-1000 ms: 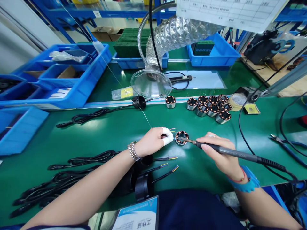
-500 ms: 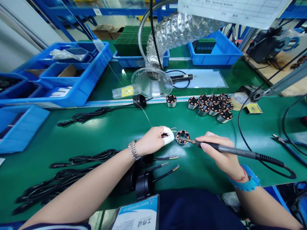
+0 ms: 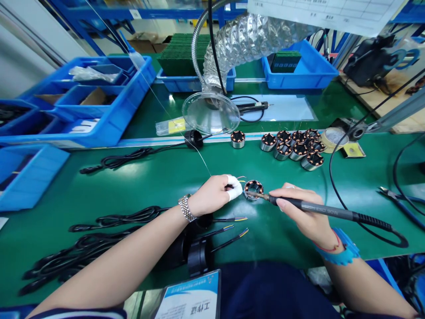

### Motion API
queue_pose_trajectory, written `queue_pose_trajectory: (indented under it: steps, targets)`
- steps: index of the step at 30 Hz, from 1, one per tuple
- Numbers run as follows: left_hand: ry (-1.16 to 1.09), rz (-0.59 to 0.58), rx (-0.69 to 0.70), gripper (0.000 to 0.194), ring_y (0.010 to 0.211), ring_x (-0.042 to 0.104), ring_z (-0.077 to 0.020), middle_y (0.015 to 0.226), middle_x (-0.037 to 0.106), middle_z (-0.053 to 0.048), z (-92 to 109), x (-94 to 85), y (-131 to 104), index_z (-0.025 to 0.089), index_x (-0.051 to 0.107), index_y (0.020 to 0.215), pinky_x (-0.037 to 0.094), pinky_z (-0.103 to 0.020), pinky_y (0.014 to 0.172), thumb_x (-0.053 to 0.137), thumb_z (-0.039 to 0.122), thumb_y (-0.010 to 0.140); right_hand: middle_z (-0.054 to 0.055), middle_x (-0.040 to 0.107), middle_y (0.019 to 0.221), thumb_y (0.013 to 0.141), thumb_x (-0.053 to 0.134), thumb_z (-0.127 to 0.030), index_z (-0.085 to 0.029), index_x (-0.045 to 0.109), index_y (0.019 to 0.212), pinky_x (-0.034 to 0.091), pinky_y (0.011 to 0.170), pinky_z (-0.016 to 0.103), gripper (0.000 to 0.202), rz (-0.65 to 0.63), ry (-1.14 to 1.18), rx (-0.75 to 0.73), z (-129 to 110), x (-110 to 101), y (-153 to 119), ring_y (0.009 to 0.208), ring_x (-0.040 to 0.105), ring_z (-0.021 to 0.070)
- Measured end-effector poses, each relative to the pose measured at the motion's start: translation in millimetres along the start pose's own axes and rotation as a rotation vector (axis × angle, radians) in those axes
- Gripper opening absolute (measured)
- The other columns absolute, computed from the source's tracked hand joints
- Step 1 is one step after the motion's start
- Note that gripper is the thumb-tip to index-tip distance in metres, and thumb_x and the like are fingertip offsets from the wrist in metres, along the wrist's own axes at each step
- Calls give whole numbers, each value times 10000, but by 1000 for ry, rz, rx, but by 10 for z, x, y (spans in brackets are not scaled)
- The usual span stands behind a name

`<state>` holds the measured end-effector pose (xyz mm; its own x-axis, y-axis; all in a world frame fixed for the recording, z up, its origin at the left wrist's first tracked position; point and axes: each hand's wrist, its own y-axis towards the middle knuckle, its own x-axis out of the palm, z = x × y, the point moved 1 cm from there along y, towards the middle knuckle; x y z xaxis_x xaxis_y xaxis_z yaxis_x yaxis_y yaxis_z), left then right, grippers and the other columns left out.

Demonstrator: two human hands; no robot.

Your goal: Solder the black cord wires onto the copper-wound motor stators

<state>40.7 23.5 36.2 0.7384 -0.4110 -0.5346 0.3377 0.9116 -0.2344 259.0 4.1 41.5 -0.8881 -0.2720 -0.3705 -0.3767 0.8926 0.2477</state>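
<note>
A ring-shaped motor stator [image 3: 253, 190] with copper windings stands on the green bench top. At its left side, my left hand [image 3: 219, 190], white covers on its fingertips, pinches thin coloured wires and a fine solder strand [image 3: 203, 161] that comes down from the upper left. From the right, my right hand [image 3: 302, 212] is wrapped round a black soldering iron [image 3: 328, 210]. The iron's tip reaches the stator's near-left inner edge, close to the left fingertips. Exactly what the tip touches is too small to tell.
Several stators [image 3: 299, 150] stand behind at the right, one [image 3: 238, 139] apart. A clear fume funnel [image 3: 211, 113] hangs beyond the hands. Black cables [image 3: 129, 217] lie around my left forearm, pliers [image 3: 398, 199] at far right. Blue bins [image 3: 109, 119] line the left.
The view has shifted very slightly. Both hands, the iron and the stator keep nearly the same places relative to each other.
</note>
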Motion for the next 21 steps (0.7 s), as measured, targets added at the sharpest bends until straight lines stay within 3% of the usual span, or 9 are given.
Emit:
queue_pose_trajectory:
  steps: [21]
  targets:
    - [-5, -3, -2, 113, 679, 530, -130, 758, 598, -10, 4, 7, -2, 150, 589, 690, 407, -230, 631, 511, 229, 707, 29, 643, 753, 772, 556, -174, -207, 662, 893, 413, 582, 293, 165, 19, 12, -2, -31, -50, -17, 618, 506, 129]
